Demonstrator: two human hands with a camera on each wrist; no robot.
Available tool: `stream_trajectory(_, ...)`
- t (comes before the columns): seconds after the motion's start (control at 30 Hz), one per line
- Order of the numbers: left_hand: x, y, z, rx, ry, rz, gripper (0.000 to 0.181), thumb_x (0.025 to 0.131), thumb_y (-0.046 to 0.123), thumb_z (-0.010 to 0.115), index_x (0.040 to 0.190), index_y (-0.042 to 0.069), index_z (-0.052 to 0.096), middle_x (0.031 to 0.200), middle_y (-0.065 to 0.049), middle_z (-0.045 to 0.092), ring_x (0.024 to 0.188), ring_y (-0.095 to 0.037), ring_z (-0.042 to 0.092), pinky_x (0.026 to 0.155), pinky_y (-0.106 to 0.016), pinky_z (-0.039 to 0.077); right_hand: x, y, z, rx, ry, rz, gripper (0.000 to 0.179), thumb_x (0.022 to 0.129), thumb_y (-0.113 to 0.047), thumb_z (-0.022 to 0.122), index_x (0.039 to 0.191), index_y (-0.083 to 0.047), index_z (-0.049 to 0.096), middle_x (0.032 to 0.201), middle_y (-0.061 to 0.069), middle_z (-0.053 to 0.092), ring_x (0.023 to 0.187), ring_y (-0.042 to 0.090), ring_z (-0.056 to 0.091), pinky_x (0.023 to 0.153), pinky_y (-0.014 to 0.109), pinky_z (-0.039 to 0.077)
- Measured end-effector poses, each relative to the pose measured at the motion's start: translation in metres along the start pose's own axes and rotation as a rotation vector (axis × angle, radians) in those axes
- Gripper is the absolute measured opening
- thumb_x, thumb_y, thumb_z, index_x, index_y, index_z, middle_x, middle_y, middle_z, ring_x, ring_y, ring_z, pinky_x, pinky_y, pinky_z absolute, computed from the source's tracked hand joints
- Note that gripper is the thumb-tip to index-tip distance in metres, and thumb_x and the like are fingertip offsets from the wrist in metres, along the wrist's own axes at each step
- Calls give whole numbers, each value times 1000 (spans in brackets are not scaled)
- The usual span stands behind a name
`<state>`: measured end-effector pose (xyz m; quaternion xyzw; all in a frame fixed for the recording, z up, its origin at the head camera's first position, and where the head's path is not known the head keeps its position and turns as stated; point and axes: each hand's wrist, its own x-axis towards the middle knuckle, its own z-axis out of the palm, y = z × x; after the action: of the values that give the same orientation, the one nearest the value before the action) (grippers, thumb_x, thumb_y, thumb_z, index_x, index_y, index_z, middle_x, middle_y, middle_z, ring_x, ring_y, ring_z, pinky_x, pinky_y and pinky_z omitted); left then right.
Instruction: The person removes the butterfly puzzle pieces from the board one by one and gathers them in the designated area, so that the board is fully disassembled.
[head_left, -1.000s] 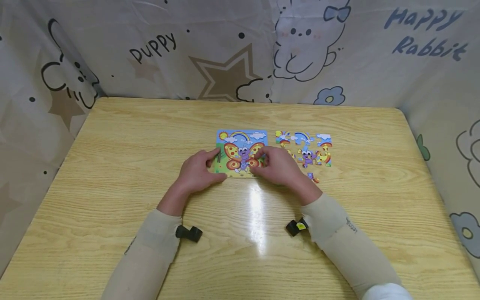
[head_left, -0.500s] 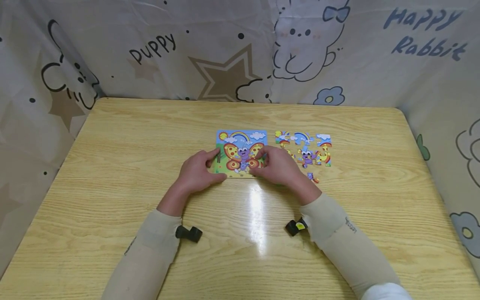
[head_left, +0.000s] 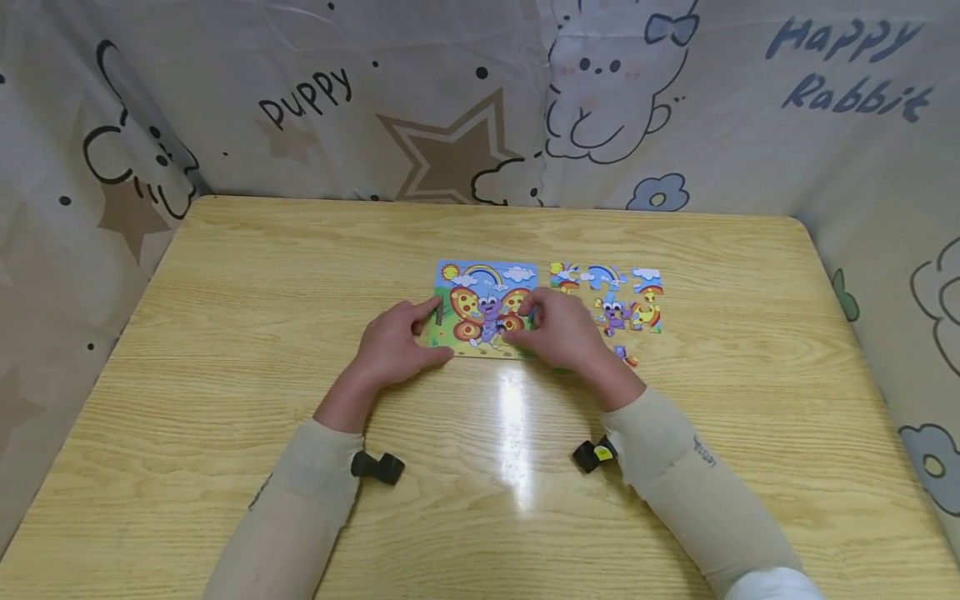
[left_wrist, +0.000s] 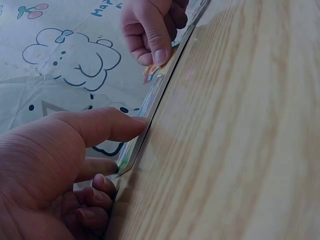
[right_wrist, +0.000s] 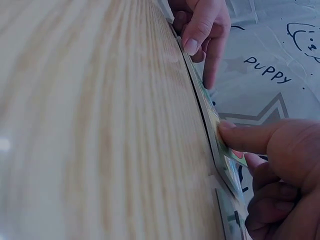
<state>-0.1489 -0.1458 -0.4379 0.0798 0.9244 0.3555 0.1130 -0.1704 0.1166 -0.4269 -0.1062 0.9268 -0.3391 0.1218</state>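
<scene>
A butterfly jigsaw board (head_left: 474, 282) lies on the table in front of me. My left hand (head_left: 396, 340) is at its left side, the straight thumb touching the near edge and the index finger on the left end. In the left wrist view its other fingers are curled in. My right hand (head_left: 558, 329) is over the board's right part, pinching a jigsaw piece (right_wrist: 238, 154) between thumb and index finger. This piece shows green and red in the right wrist view and stands tilted against the board's surface. From the head view my fingers mostly hide it.
Several loose jigsaw pieces (head_left: 615, 315) lie in rough rows right of the board, some behind my right hand. The wooden table (head_left: 262, 275) backs onto a printed curtain (head_left: 315, 150). Small black wrist cameras (head_left: 378, 468) hang inside both sleeves.
The board has slid slightly to the right, and my right hand has shifted a little right with it. My left hand has stayed in place.
</scene>
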Motion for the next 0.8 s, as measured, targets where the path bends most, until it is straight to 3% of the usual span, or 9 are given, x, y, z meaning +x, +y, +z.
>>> stream_trajectory(0.17, -1, 0, 0, -2, -3, -4, 87, 77, 34, 84, 152, 13, 45, 95, -8, 52, 81, -24, 45, 74, -38, 37, 1, 3, 0, -12, 36, 10, 34, 86, -39, 79, 101, -11, 64, 72, 4, 54, 53, 20, 49, 56, 37, 39)
stream_trajectory(0.37, 0, -1, 1, 3, -3, -3, 87, 78, 34, 84, 152, 13, 44, 94, -8, 52, 81, -24, 45, 73, -37, 37, 1, 2, -1, -22, -4, 32, 43, 79, -44, 84, 102, -14, 64, 74, 4, 56, 61, 21, 50, 57, 38, 40)
stream_trajectory(0.67, -1, 2, -1, 13, 4, 6, 87, 77, 33, 85, 152, 12, 45, 92, -8, 51, 80, -24, 44, 72, -39, 36, 2, 0, -1, -61, -71, -52, 33, 83, -34, 83, 100, -11, 66, 71, 2, 57, 63, 19, 52, 62, 37, 42)
stream_trajectory(0.8, -1, 2, -1, 13, 6, 9, 87, 77, 33, 84, 152, 11, 45, 93, -9, 52, 81, -24, 45, 73, -40, 37, 1, -1, -2, -89, -31, 1, 42, 82, -40, 82, 106, -12, 62, 75, 3, 57, 62, 21, 52, 59, 38, 42)
